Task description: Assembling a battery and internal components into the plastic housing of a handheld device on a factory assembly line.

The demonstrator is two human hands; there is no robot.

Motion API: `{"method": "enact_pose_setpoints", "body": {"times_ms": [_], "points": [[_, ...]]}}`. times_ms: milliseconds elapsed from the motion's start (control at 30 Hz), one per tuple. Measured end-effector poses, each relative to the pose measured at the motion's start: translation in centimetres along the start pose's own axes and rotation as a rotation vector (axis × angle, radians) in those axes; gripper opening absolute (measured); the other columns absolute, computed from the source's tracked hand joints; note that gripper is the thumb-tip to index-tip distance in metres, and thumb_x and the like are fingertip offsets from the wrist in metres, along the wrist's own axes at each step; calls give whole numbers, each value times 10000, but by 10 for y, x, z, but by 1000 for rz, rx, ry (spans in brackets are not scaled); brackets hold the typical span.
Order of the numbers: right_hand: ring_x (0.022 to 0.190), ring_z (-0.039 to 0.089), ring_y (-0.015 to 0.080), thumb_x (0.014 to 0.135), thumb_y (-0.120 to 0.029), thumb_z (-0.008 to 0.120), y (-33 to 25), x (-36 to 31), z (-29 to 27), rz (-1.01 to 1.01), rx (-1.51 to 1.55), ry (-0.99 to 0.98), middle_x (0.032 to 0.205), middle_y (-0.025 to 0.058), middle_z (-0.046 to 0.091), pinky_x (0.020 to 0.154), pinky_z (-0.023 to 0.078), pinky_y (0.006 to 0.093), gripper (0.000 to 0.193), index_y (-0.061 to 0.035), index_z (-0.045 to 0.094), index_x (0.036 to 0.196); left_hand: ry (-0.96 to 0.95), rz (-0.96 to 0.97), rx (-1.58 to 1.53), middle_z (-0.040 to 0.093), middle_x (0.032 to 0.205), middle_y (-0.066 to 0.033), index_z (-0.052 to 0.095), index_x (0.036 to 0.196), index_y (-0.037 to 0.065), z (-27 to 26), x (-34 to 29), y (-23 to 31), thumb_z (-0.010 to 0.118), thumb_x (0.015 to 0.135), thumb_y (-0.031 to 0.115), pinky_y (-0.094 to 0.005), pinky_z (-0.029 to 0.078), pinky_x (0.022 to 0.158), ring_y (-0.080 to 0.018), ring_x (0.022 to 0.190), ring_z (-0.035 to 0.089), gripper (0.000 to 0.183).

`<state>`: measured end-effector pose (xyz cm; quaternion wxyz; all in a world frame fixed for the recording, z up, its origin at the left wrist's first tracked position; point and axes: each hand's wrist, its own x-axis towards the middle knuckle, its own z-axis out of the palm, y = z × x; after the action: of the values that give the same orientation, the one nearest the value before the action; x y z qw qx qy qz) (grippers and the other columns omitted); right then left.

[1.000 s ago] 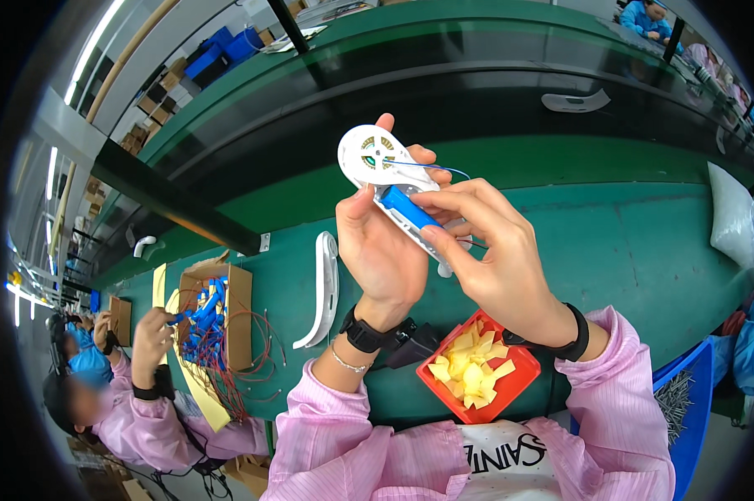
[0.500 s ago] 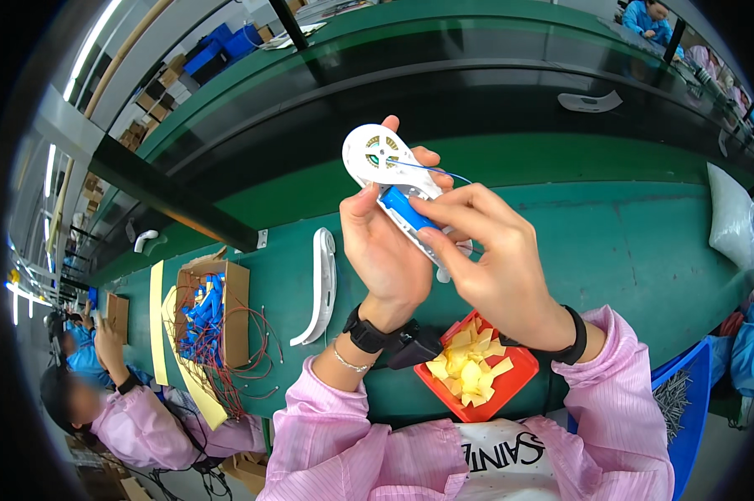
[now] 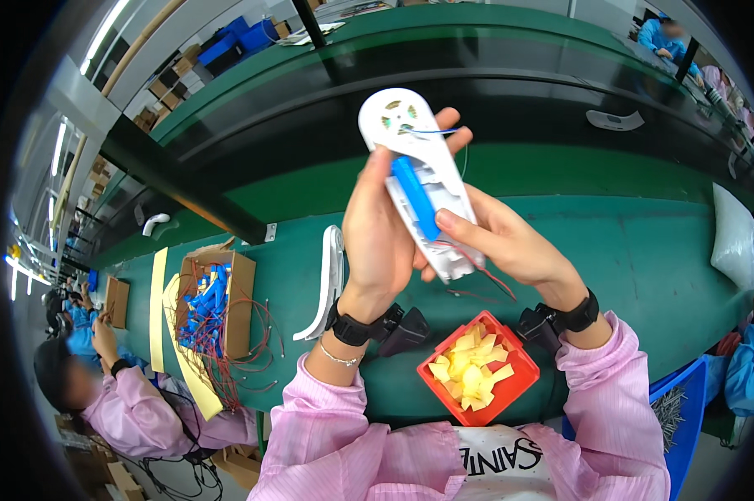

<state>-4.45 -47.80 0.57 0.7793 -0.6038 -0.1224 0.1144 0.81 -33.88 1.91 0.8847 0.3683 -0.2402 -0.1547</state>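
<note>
Over the green bench I hold up a white plastic housing [image 3: 431, 152] with a round, vented end pointing away from me. Along its open body lies a blue cylindrical battery [image 3: 415, 199], and red and black wires [image 3: 481, 265] trail from the lower end. My left hand [image 3: 375, 221] is wrapped round the housing's left side, thumb on its edge and fingertips showing beyond its right side. My right hand [image 3: 511, 242] grips the lower right side, its thumb by the battery's near end; its other fingers are hidden behind the housing. A thin blue wire [image 3: 434, 131] runs from the round end.
A curved white cover [image 3: 323, 288] lies left of my hands. Beyond it, a cardboard box [image 3: 242, 309] holds blue batteries with tangled red wires. A red tray [image 3: 515, 380] of yellow pieces sits near me. A blue bin [image 3: 686, 426] stands right; a co-worker [image 3: 143, 409] sits left.
The housing has moved up and away from me and turned more upright. My right fingers have come off the battery onto the housing's lower side. The battery now lies fully visible.
</note>
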Motion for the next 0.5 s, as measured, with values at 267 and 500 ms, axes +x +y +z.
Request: {"method": "enact_pose_setpoints", "body": {"times_ms": [267, 500], "points": [[599, 537, 83, 1018, -280, 524, 24, 8, 8, -201, 38, 105, 801, 32, 580, 515, 434, 230, 378, -27, 456, 1288, 57, -28, 563, 678, 1041, -121, 520, 1231, -59, -11, -8, 4, 603, 953, 156, -200, 480, 489, -87, 724, 621, 361], [567, 556, 86, 1004, -350, 538, 19, 9, 0, -69, -41, 204, 767, 36, 613, 510, 446, 221, 389, -13, 536, 1198, 99, -87, 460, 693, 951, -88, 557, 1149, -47, -27, 5, -8, 642, 930, 135, -238, 516, 626, -94, 752, 641, 297]]}}
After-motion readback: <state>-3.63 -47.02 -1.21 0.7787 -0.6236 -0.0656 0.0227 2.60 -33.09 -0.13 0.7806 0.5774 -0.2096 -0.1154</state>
